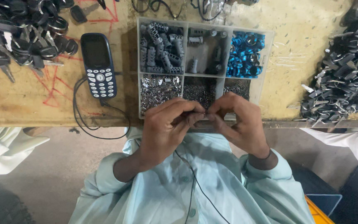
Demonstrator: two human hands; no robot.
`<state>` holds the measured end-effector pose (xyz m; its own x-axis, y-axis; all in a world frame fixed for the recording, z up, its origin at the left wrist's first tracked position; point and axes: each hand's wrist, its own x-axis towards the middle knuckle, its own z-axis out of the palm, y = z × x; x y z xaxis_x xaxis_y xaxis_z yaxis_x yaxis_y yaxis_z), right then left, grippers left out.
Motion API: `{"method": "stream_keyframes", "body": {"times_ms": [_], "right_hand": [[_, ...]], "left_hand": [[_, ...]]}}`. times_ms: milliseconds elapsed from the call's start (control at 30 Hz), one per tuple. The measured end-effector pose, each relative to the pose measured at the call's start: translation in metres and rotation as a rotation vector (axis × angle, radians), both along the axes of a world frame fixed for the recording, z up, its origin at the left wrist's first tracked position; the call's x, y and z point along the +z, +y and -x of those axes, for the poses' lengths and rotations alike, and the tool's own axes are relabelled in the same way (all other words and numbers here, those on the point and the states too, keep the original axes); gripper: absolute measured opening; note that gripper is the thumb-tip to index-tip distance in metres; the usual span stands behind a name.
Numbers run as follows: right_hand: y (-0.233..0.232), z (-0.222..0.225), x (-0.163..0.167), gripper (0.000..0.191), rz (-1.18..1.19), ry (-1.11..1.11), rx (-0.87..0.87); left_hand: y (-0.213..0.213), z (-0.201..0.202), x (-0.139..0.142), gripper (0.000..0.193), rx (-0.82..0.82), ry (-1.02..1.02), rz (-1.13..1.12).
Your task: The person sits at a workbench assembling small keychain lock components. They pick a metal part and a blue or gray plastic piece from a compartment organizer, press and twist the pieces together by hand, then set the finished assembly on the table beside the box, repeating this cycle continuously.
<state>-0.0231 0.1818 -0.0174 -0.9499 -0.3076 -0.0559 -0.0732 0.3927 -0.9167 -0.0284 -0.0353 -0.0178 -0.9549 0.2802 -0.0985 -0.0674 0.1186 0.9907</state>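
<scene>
Left hand, right hand pinch one tiny part (unclear) | clear compartment tray just behind

Phone: dark blue, oblong, lying flat on the bench just left of the tray, a black cable at its near end. Screen: dark, unlit, upright rectangle in the phone's far half; pale keys in the near half. Tray: clear plastic, rectangular, six compartments. No labels or signs seen.
</scene>
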Motion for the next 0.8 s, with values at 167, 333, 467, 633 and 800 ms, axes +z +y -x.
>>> {"method": "stream_keyframes", "body": {"times_ms": [167, 333, 467, 633, 800], "right_hand": [[0.009, 0.015, 0.028, 0.017, -0.148, -0.24, -0.108], [0.026, 0.015, 0.027, 0.02, -0.837, 0.112, 0.105], [0.033, 0.013, 0.02, 0.017, -0.784, 0.108, 0.069], [0.034, 0.01, 0.022, 0.014, -0.61, 0.001, -0.096], [0.035, 0.008, 0.022, 0.016, -0.478, -0.025, -0.205]], "left_hand": [[0.005, 0.003, -0.015, 0.016, -0.082, -0.53, -0.418], [0.006, 0.002, -0.025, 0.018, -0.058, -0.473, -0.398], [0.011, 0.002, -0.027, 0.017, -0.067, -0.506, -0.393], [0.01, 0.001, -0.025, 0.016, -0.085, -0.434, -0.329], [0.009, 0.0, -0.023, 0.015, -0.087, -0.37, -0.329]]}}
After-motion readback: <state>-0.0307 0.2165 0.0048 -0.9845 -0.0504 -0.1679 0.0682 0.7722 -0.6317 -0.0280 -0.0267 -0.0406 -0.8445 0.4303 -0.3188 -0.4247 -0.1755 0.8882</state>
